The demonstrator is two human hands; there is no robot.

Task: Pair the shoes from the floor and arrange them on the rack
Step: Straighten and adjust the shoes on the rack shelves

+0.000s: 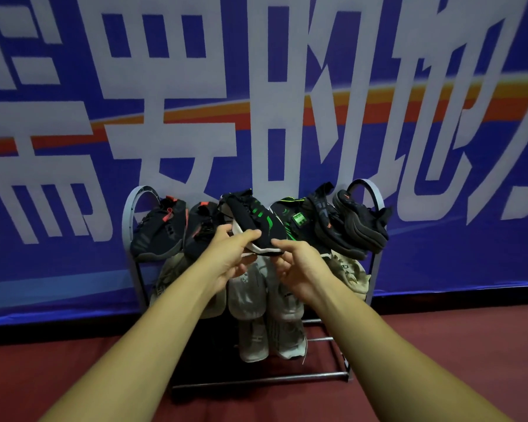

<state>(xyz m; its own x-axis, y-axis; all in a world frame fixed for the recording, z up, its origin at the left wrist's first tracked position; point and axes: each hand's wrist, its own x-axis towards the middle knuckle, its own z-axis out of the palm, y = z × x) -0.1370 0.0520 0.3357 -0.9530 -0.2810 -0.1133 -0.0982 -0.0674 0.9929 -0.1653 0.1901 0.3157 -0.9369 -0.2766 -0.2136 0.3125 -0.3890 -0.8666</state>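
A grey metal shoe rack (128, 217) stands against the banner wall. Both of my hands hold a black shoe with green marks and a white sole (256, 222) at the middle of the top shelf. My left hand (230, 252) grips its toe from the left, my right hand (296, 266) pinches the sole edge from the right. Its matching black and green shoe (290, 217) lies just to the right. A black pair with red marks (162, 229) fills the top left, another black pair (351, 223) the top right.
Pale grey and white shoes (250, 303) hang on the middle shelves, a beige patterned one (351, 272) at the right. The bottom bars (256, 379) rest on a dark red floor (439, 345). A blue banner with large white characters (195, 86) covers the wall.
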